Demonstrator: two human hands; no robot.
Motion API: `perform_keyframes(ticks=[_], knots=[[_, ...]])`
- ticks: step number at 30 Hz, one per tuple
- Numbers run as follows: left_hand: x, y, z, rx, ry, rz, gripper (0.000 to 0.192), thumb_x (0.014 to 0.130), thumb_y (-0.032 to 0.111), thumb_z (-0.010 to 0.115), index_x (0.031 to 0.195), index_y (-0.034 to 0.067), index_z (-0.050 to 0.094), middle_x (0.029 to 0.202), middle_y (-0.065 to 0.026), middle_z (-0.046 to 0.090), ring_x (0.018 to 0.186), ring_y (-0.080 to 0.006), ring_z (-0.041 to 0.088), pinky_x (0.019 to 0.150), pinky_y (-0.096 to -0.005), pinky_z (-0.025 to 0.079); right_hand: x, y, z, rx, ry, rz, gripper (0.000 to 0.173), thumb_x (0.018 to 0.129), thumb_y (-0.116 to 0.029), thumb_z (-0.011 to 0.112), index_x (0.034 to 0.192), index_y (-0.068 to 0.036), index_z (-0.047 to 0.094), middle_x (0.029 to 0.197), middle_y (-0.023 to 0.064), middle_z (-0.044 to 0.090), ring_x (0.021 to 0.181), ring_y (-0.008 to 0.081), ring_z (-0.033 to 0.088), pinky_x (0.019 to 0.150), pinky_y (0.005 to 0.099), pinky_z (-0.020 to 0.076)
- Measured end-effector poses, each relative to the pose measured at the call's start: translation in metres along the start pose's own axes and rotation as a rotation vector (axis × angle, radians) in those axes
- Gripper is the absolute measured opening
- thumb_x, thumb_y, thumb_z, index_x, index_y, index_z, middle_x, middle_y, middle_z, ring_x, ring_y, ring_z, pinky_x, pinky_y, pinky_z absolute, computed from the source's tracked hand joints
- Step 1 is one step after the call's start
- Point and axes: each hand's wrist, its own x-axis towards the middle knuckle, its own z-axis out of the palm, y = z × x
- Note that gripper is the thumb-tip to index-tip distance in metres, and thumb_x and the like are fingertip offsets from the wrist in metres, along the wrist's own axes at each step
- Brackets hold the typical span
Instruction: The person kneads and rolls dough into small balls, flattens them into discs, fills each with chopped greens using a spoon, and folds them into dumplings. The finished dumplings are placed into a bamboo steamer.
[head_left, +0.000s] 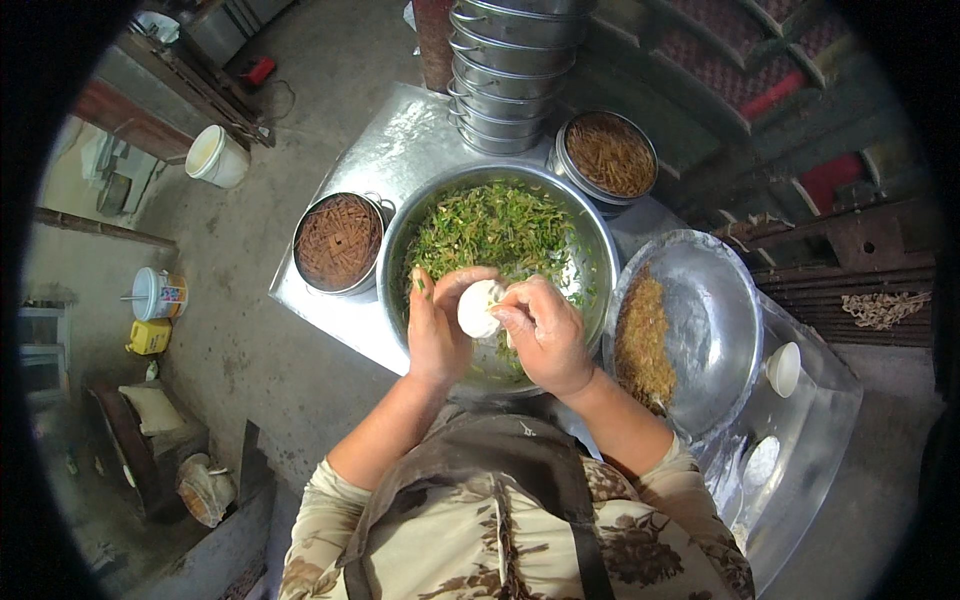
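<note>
My left hand (436, 337) cradles a round white filled dough bun (477, 309), its thumb raised on the left. The fingertips of my right hand (551, 330) pinch the edge of the dough on its right side. Flour and a few green scraps cling to my fingers. Both hands are above a large steel bowl (609, 247). Chopped green vegetables (487, 225) fill mostly its far half; the near part shows metal with scattered bits.
A steamer tray (337, 241) with a brown woven liner stands left; another lined steamer (609, 154) is behind right. Steamer pots (510, 75) are stacked at the back. On the right are a metal basin (720, 330) with yellowish-brown filling (643, 337), a white bowl (784, 370) and white powder (763, 461).
</note>
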Motion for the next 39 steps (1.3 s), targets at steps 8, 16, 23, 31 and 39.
perform_keyframes(ticks=[8, 16, 23, 31, 39], knots=[[0.006, -0.024, -0.029, -0.181, -0.043, 0.031, 0.062, 0.096, 0.056, 0.031, 0.096, 0.0, 0.059, 0.086, -0.0107, 0.063, 0.076, -0.0205, 0.061, 0.07, -0.0338, 0.049, 0.001, 0.005, 0.006, -0.151, -0.124, -0.121, 0.016, 0.083, -0.004, 0.064, 0.097, -0.003, 0.057, 0.086, 0.0125, 0.059, 0.069, 0.0261, 0.06, 0.061, 0.0344, 0.049], [0.007, -0.009, -0.032, -0.157, 0.129, -0.03, 0.067, 0.089, 0.069, 0.035, 0.085, 0.006, 0.058, 0.073, -0.0057, 0.06, 0.065, -0.0153, 0.058, 0.058, -0.0293, 0.047, 0.022, -0.011, 0.01, -0.071, -0.292, -0.239, 0.014, 0.081, -0.01, 0.065, 0.093, -0.004, 0.06, 0.1, 0.0148, 0.063, 0.077, 0.0308, 0.064, 0.063, 0.0373, 0.0527], [0.016, -0.002, -0.06, -0.233, 0.246, -0.252, 0.084, 0.083, 0.079, 0.027, 0.093, 0.002, 0.057, 0.079, -0.0106, 0.062, 0.063, -0.0194, 0.059, 0.056, -0.0315, 0.048, 0.054, -0.001, 0.036, -0.273, -0.466, -0.357, 0.01, 0.083, -0.011, 0.063, 0.09, -0.004, 0.059, 0.085, 0.0147, 0.06, 0.064, 0.0313, 0.062, 0.058, 0.0391, 0.0516], [-0.013, -0.043, -0.104, -0.274, 0.227, -0.601, 0.051, 0.096, 0.051, 0.035, 0.095, 0.004, 0.055, 0.079, -0.0079, 0.06, 0.066, -0.0207, 0.062, 0.058, -0.0352, 0.052, 0.13, 0.05, 0.172, -0.164, -0.511, -0.382, 0.012, 0.087, -0.015, 0.058, 0.087, -0.003, 0.054, 0.082, 0.0162, 0.058, 0.076, 0.0373, 0.059, 0.065, 0.0437, 0.0485], [-0.023, -0.045, -0.118, -0.244, 0.279, -0.603, 0.04, 0.096, 0.039, 0.044, 0.102, 0.001, 0.056, 0.088, -0.0099, 0.061, 0.074, -0.0213, 0.062, 0.063, -0.0346, 0.051, 0.165, 0.104, 0.238, -0.261, -0.595, -0.274, 0.022, 0.089, -0.018, 0.055, 0.104, -0.006, 0.065, 0.099, 0.0142, 0.063, 0.093, 0.0315, 0.059, 0.082, 0.0394, 0.0475]])
